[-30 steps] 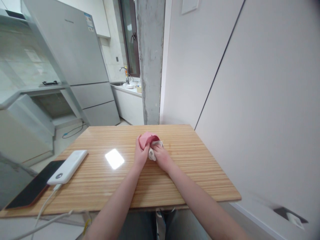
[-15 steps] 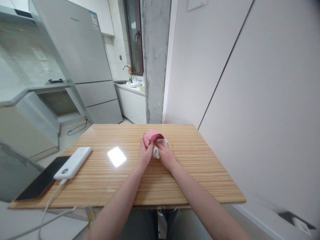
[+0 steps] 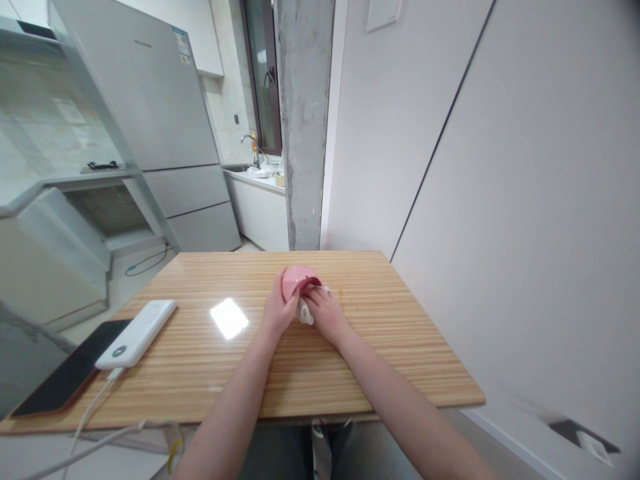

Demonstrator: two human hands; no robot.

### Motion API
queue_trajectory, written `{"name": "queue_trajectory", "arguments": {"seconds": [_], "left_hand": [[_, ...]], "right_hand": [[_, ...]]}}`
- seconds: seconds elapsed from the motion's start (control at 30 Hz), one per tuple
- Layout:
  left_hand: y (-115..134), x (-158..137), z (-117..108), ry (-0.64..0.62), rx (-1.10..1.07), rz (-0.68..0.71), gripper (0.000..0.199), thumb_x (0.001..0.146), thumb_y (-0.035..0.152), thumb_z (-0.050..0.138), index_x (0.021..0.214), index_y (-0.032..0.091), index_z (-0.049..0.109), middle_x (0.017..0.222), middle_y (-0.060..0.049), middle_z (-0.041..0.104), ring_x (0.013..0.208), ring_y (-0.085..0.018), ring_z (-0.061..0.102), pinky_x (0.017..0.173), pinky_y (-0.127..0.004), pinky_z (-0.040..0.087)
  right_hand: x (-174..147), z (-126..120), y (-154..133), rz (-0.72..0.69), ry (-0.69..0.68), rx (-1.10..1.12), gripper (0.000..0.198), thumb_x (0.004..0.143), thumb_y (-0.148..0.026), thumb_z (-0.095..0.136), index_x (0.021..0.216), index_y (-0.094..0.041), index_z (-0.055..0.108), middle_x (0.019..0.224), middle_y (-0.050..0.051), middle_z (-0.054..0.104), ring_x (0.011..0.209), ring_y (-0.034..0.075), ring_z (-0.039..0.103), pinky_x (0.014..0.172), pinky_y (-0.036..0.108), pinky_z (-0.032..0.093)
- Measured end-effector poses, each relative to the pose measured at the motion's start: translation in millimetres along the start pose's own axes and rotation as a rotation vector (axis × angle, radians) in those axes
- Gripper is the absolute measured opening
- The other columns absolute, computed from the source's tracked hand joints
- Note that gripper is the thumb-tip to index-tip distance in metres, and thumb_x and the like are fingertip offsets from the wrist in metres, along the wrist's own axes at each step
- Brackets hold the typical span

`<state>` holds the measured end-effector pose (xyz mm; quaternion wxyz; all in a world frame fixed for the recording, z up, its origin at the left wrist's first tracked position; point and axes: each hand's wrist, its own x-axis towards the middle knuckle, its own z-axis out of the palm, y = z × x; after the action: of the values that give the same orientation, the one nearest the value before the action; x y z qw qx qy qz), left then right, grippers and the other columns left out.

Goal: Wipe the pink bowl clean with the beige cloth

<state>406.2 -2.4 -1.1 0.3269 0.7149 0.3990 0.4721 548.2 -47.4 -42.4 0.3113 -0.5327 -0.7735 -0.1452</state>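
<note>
A pink bowl (image 3: 299,277) is tipped on its side above the far middle of the wooden table (image 3: 400,360), its opening turned toward my right hand. My left hand (image 3: 280,308) is closed around the bowl's left side, thumb at the rim. With my right hand (image 3: 326,312) I press a white cloth (image 3: 304,312) at the bowl's opening; the fingertips are partly hidden by the bowl and cloth. Part of the cloth hangs down between my two hands.
On the table's left lies a white power bank (image 3: 137,337) with a white cable (image 3: 93,407) plugged in. Beside it is a dark flat tablet-like slab (image 3: 65,373). A fridge (image 3: 145,100) and a grey pillar (image 3: 305,133) stand beyond the table; a wall (image 3: 525,200) runs along the right.
The bowl has turned a little, showing more of its rounded outside. My right hand with the cloth has shifted slightly at its opening. The whole view has moved slightly.
</note>
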Motion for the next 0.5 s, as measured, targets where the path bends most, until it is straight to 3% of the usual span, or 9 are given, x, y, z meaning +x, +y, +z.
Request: {"name": "queue_trajectory", "arguments": {"seconds": [0.1,0.2,0.33,0.5], "left_hand": [[-1,-1,3,-0.097,-0.041,0.063,0.081,0.074,0.036,0.064,0.143,0.021,0.023,0.117,-0.01,0.061,0.102,-0.022,0.061,0.091,-0.038,0.047],[-3,-6,18,-0.039,-0.211,0.044,0.085,0.077,0.035,0.061,0.145,0.019,0.012,0.118,-0.011,0.06,0.103,-0.018,0.061,0.092,-0.034,0.046],[-6,-4,15,0.026,-0.049,-0.001,0.066,0.081,0.036,0.055,0.14,0.018,0.03,0.121,-0.012,0.059,0.107,-0.022,0.059,0.093,-0.037,0.045],[-2,3,-10,0.024,0.276,0.001,0.061,0.078,0.038,0.056,0.135,0.022,0.042,0.109,-0.01,0.066,0.094,-0.028,0.064,0.081,-0.039,0.049]], "right_hand": [[0,0,3,0.099,0.017,-0.021,0.025,0.087,-0.017,0.053,0.11,-0.018,0.063,0.115,0.013,0.06,0.109,0.025,0.048,0.088,0.042,0.043],[0,2,5,0.101,0.104,0.085,0.027,0.086,-0.017,0.053,0.112,-0.016,0.062,0.108,0.013,0.062,0.108,0.025,0.048,0.091,0.042,0.044],[2,3,4,-0.011,0.111,0.158,0.031,0.088,-0.016,0.051,0.117,-0.017,0.06,0.108,0.011,0.063,0.11,0.022,0.05,0.094,0.039,0.044],[6,-1,3,-0.024,0.06,-0.003,0.026,0.088,-0.02,0.053,0.113,-0.018,0.061,0.113,0.011,0.063,0.11,0.022,0.051,0.091,0.038,0.045]]}}
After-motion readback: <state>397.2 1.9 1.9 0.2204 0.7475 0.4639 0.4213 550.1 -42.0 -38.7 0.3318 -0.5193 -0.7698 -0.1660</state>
